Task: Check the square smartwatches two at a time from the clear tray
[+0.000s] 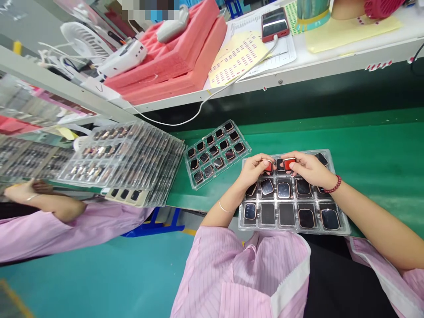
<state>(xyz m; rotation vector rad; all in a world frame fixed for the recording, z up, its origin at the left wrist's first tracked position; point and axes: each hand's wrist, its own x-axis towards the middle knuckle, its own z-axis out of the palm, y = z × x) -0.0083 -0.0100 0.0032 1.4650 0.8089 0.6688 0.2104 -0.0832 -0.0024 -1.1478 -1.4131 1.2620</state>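
My left hand (254, 169) pinches a small smartwatch case with a red face (268, 166) between thumb and fingers. A second red-faced smartwatch case (289, 163) sits in the grip of my right hand (309, 168), whose wrist wears a dark red bead bracelet. Both are held just above the back row of a clear plastic tray (294, 229). That tray carries several dark-screened smartwatch cases (283, 190) in rows of pockets. In the front row, two pockets (267, 213) have no watch in them. Part of the back row is hidden by my hands.
Behind and left lies another clear tray of watch cases (213, 150) on the green bench. A tall stack of filled trays (132, 154) stands farther left, beside another person's arm (49, 198). The shelf above holds pink foam (172, 57), a phone (274, 24) and a hanging white cable (185, 123).
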